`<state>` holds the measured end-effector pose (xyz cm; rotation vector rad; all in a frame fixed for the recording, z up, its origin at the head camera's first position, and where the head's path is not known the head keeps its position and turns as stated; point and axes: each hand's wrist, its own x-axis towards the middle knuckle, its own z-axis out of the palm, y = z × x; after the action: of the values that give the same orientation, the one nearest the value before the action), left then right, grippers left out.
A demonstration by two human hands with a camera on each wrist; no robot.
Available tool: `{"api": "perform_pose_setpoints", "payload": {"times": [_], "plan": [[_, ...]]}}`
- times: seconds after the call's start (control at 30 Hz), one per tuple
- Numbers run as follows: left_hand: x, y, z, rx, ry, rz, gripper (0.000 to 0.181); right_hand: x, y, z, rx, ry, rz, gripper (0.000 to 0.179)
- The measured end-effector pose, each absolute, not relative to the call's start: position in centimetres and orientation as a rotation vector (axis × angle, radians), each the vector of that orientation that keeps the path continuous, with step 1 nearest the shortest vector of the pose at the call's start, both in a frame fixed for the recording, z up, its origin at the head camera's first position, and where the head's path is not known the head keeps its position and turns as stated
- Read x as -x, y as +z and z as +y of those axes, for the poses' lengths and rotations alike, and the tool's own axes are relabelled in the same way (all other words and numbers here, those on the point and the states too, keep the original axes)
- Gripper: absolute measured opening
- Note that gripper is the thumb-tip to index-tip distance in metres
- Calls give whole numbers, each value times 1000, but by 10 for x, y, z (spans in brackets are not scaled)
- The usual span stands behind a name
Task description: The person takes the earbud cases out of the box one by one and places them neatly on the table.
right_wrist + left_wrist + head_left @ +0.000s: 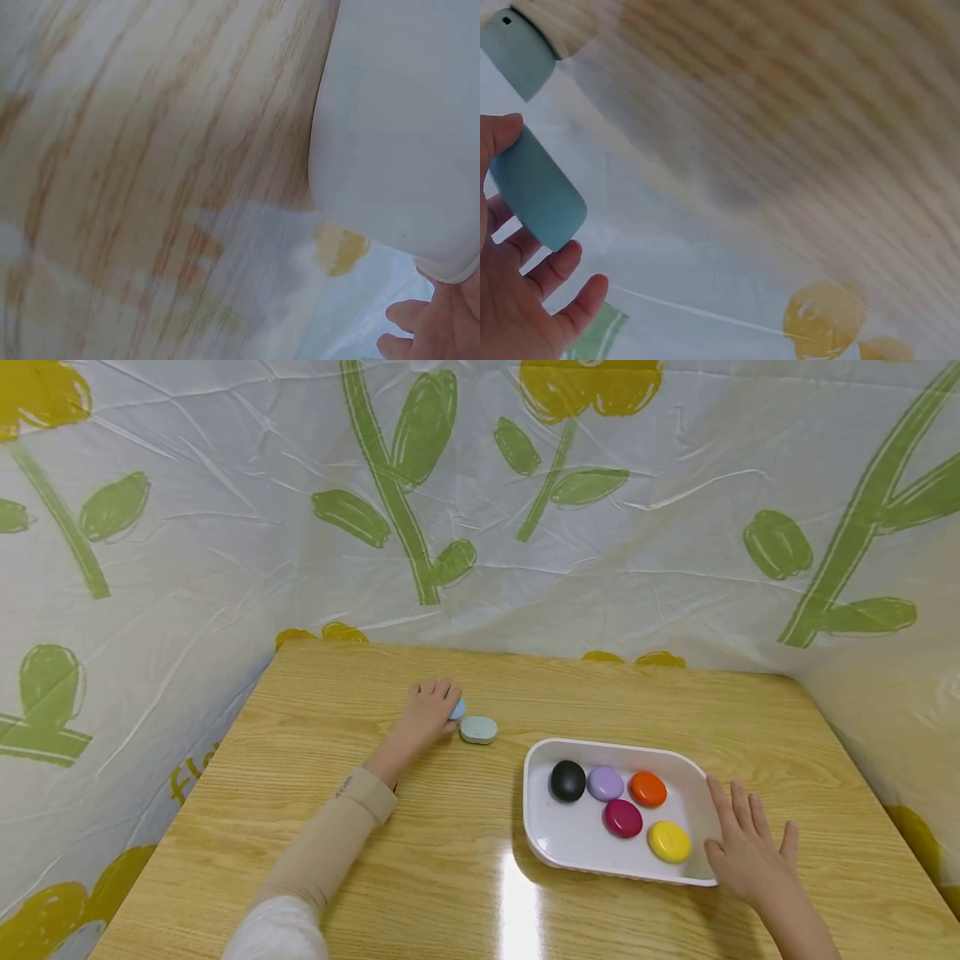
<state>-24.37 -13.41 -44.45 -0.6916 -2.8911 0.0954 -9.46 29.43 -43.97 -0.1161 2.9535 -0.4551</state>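
My left hand (429, 710) pinches a light blue rounded piece (457, 710) on the far middle of the table. In the left wrist view, the thumb lies on one side of this smooth piece (540, 187) and the fingers on the other. Just beside it rests a pale grey-green oval case (478, 729), which shows a small dark slot in the left wrist view. My right hand (756, 852), fingers straight and spread, touches the right end of a white plastic tray (536, 793). The right wrist view shows the hand (446, 322) partly cut off beyond the tray's wall (397, 127).
Inside the tray lie a black piece (567, 781), a lilac one (605, 783), an orange one (648, 789), a magenta one (622, 818) and a yellow one (669, 842). A flower-print sheet (247, 527) hangs around the wooden table (420, 877).
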Motion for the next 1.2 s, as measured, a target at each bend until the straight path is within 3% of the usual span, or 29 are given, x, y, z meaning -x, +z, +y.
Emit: {"api": "perform_pose_setpoints", "payload": {"times": [1.2], "plan": [[237,-451,-145,596,-115,-3208,51,95,-441,295,107,-466,2959,78]]}}
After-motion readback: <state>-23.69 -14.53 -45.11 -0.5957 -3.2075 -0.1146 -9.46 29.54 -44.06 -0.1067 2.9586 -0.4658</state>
